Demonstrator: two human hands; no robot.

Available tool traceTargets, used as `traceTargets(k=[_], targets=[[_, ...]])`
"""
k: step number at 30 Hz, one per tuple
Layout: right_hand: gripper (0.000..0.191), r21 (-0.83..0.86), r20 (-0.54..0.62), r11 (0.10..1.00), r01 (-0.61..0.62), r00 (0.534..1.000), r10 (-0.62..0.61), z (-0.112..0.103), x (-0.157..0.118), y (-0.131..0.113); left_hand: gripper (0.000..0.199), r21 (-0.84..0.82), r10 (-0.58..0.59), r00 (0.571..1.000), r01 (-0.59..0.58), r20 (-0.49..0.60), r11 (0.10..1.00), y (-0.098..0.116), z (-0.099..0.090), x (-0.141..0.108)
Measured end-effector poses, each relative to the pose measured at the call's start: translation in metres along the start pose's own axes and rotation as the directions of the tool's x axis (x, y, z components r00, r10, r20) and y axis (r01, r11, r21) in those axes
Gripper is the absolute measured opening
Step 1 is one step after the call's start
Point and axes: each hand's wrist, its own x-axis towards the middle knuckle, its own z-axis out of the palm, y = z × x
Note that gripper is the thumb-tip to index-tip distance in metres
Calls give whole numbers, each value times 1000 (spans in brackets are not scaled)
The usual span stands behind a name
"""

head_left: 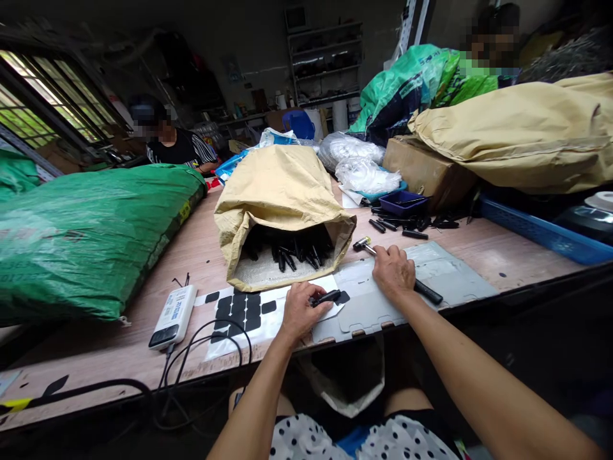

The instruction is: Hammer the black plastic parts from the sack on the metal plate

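Note:
Between the fingers of my left hand (301, 310) is a black pen-shaped piece (328, 297), held low over a white sheet with black rounded-square stickers (237, 313). My right hand (393, 271) is closed around the shaft of a small hammer (430, 292). Its head points away from me and its black handle reaches back to the right, over a grey board (440, 265). Just beyond my hands lies a yellow woven sack (282, 182), its mouth facing me, with many similar black pieces (292, 249) inside.
A white power bank (173, 316) with black cables sits at left, by a large green sack (90, 236). Loose black pieces (415, 234), a purple tray (402, 202) and a blue basket (541, 230) are at right. A person (179, 147) sits across the table.

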Motion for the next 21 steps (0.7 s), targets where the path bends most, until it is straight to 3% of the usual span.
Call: traceTargets(k=[3, 7, 11, 15, 21], targets=[[36, 88, 46, 995, -50, 998, 46, -14, 0, 6, 14, -18, -13, 1000, 13, -4, 1000, 1, 0, 0], [38, 337, -64, 936, -103, 989, 132, -35, -31, 8, 15, -11, -30, 999, 31, 18, 999, 1, 0, -1], [37, 607, -122, 780, 156, 987, -102, -44, -91, -6, 15, -30, -26, 999, 27, 31, 999, 1, 0, -2], [41, 559, -66, 791, 250, 964, -258, -49, -135, -24, 13, -56, -19, 1000, 20, 13, 998, -2, 0, -3], [45, 417, -162, 833, 364, 931, -326, -51, -148, -38, 10, -70, -1, 1000, 1, 6, 998, -6, 1, -3]])
